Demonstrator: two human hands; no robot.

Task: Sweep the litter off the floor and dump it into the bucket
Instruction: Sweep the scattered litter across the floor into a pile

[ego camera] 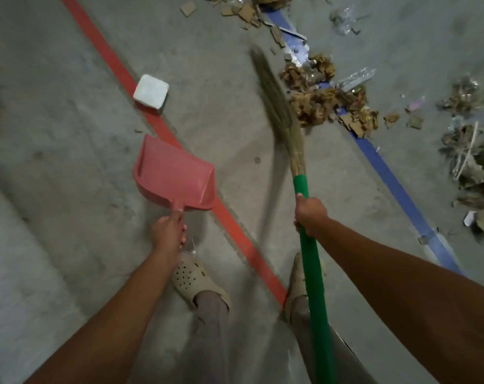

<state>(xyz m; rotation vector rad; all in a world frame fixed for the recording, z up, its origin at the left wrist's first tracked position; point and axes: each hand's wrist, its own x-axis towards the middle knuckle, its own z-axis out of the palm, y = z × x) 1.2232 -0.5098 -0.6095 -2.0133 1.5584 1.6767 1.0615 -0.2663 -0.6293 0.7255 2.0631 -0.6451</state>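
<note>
Brown cardboard scraps mixed with shiny foil make the main heap of litter [329,103]. It lies on the grey concrete floor [55,134] in the upper right part of the view, across a blue line [387,173] painted there. More litter is scattered further to the right and along the top edge, where a crumpled clear plastic wrapper [343,20] also lies.

The broom [274,92] has its straw bristles just beside the left side of the heap. The bristles are blurred, so it is not possible to say if they touch the scraps. The right hand [310,214] grips the green handle of the broom, with the fingers curled fully around it, a little below the place where the straw is tied. The handle goes down past the right leg to the bottom edge.

The left hand [167,234] holds a red dustpan [174,173] by its short handle, with the fingers curled around it. The dustpan is well apart from the heap, to the left of the broom, and its open mouth points away from the person. It is over a red line [119,70] that crosses the floor diagonally. A white block [151,93] sits on this line, beyond the dustpan. Two beige sandals [196,281] with holes stand on either side of the red line near the bottom.
</note>
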